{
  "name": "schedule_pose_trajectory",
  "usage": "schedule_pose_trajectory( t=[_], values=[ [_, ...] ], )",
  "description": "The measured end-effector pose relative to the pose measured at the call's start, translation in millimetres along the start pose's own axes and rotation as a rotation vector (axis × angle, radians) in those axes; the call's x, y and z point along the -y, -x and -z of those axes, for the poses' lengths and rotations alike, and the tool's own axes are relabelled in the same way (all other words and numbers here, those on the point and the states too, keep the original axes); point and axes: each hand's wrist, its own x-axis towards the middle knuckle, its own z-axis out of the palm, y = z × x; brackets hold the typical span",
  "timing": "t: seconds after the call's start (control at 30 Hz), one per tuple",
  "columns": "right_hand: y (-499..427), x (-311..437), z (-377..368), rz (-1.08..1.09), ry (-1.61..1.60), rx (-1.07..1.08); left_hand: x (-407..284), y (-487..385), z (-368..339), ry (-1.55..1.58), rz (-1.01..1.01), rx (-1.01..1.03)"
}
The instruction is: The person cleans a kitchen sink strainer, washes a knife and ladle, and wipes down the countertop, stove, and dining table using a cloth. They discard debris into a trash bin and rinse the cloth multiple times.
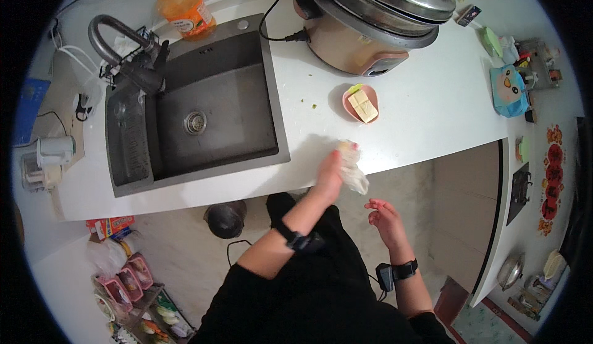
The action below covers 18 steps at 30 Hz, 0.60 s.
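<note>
My left hand [330, 172] grips a crumpled whitish cloth [353, 170] at the front edge of the white countertop [315, 126]. Part of the cloth hangs past that edge, and the hand is slightly blurred. Over the floor to the right, my right hand [384, 216] holds nothing, its fingers loosely bent and apart. Beyond the cloth stands a small pink bowl [346, 105] with a pale, block-shaped piece [362, 106] in it, scored across the top; I cannot tell what it is. A few green scraps [314, 106] lie on the counter left of the bowl.
A dark sink [217, 112] with a faucet [125, 61] occupies the left, an orange pump bottle [187, 12] behind it. A lidded electric cooker [366, 33] stands at the back, its cord running left. Below the counter are a black bin [225, 219] and a vegetable rack [139, 297].
</note>
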Motion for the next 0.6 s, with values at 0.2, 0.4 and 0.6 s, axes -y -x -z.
schedule_pose_trajectory(
  t=[0.2, 0.4, 0.6],
  values=[
    [-7.8, 1.7, -30.9, 0.044, -0.038, -0.010, -163.3, -48.8, 68.8, -0.047, -0.425, -0.154],
    [-1.5, -16.1, -53.6, -0.017, -0.062, -0.112, -192.1, -172.8, 88.2, -1.286, -0.452, -0.068],
    [5.8, -35.1, -60.9, -0.018, -0.083, -0.203, -175.5, -202.6, 84.4, -1.981, -0.683, 0.128]
  ],
)
